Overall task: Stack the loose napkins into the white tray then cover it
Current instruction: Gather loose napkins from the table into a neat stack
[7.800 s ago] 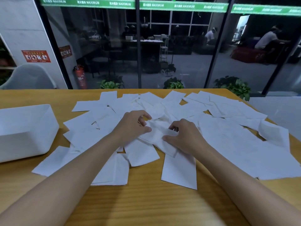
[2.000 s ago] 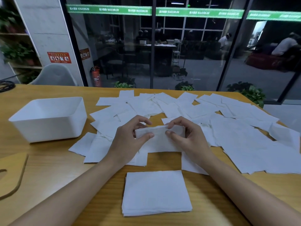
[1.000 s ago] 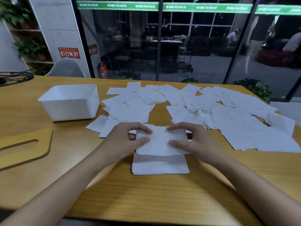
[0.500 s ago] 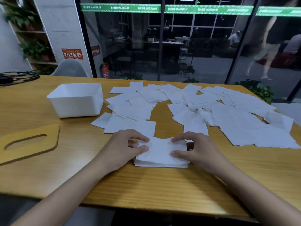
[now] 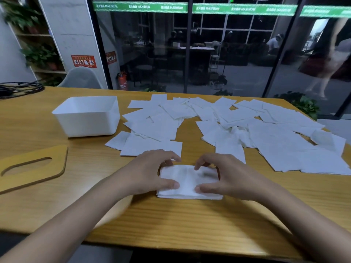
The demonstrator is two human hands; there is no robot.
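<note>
A small stack of folded white napkins (image 5: 188,184) lies on the wooden table near its front edge. My left hand (image 5: 152,171) grips the stack's left side, fingers curled over the far edge and thumb on the near edge. My right hand (image 5: 224,175) holds the right side the same way. Several loose napkins (image 5: 275,141) are spread flat over the middle and right of the table. The white tray (image 5: 89,120) stands with nothing in it at the back left. A wooden lid with an oval slot (image 5: 34,168) lies flat on the left.
The table's front edge (image 5: 171,245) runs close below my forearms. Black cables (image 5: 19,88) lie at the far left corner. A grey chair (image 5: 83,78) and a glass wall stand behind the table.
Both hands brought a napkin down onto the stack near the front edge and now hold the stack by its sides. The view has shifted back and to the left.
</note>
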